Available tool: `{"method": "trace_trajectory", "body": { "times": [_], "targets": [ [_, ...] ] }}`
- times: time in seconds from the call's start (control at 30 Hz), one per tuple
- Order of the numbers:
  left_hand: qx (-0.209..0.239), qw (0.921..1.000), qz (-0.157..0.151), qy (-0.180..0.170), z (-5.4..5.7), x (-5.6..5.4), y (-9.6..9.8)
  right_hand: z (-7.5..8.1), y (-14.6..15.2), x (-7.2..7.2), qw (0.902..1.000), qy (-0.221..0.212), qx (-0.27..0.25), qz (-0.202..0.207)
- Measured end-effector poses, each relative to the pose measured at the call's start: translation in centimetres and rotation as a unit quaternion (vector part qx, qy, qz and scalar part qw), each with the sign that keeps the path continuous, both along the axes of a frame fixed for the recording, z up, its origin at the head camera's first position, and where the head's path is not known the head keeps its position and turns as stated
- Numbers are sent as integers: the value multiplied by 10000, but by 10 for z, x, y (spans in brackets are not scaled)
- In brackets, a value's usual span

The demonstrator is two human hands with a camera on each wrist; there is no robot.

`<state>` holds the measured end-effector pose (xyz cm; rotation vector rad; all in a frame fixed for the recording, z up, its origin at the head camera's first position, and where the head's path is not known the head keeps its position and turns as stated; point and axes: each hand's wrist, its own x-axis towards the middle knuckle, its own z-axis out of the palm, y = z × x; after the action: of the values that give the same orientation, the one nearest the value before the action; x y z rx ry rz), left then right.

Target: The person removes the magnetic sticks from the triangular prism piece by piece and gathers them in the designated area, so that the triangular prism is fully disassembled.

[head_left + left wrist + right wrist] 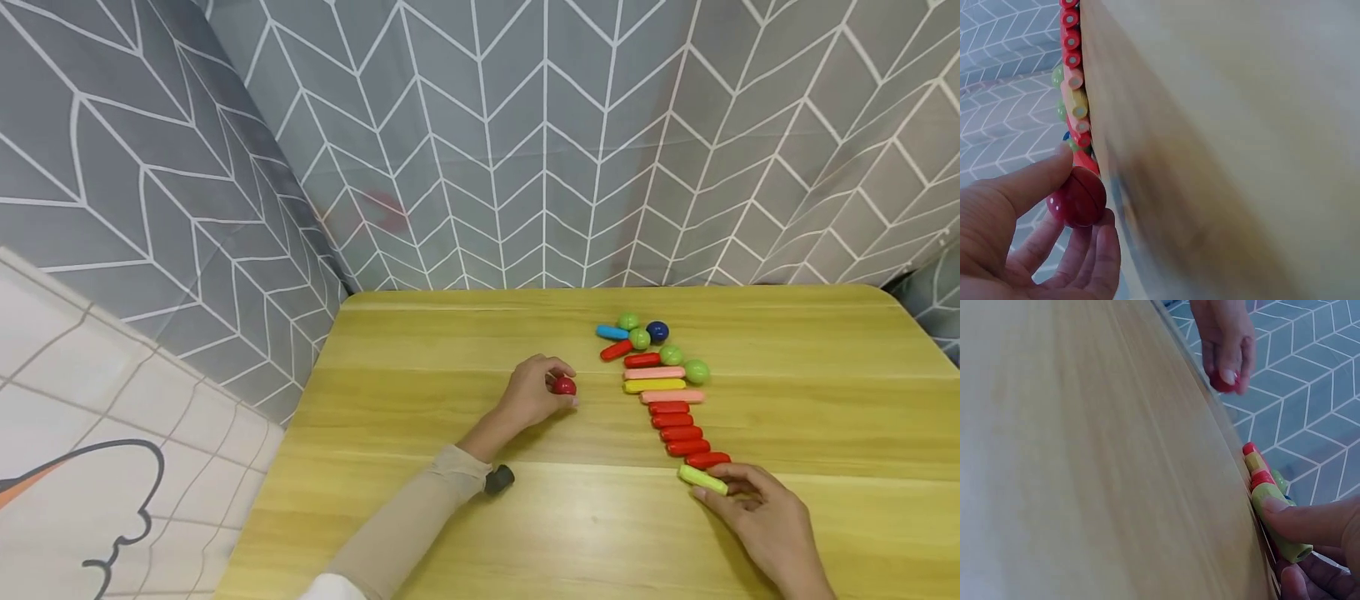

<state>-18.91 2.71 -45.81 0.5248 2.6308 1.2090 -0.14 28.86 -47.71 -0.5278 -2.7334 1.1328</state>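
Observation:
My left hand (531, 392) pinches a glossy dark red ball (565, 386) between thumb and fingertips, left of the row of pieces. In the left wrist view a thin groove crosses this ball (1079, 199). At the near end of the row, my right hand (772, 518) holds a short light green stick (702, 479) between thumb and fingers. The right wrist view shows a hole in the end of the green stick (1277, 532). Just beyond it, several short red sticks (682, 434) lie side by side in a slanting line.
Farther along lie pink sticks (654, 372), a yellow stick (654, 386), more red sticks (642, 360) and a blue stick (612, 332). Several green balls (697, 372) and a dark blue ball (657, 332) sit among them. A dark cylinder (499, 480) is beside my left sleeve. A patterned curtain (517, 150) hangs behind the wooden table (390, 350).

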Motion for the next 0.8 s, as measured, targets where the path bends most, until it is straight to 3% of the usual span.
{"method": "trace_trajectory", "body": {
  "times": [0.23, 0.4, 0.57, 0.8],
  "targets": [
    [-269, 9995, -178, 75, 2, -12, 31, -1, -4, -2, 9995, 304, 42, -11],
    [-406, 9988, -236, 133, -1, -15, 45, -1, -6, -1, 9994, 337, 99, 21],
    [-360, 9987, -251, 267, -3, -14, 53, -2, -7, -2, 9990, 382, 220, -19],
    [-430, 9986, -260, 152, -3, -11, 52, -2, -3, 1, 9993, 310, 201, -78]
  ]
}}
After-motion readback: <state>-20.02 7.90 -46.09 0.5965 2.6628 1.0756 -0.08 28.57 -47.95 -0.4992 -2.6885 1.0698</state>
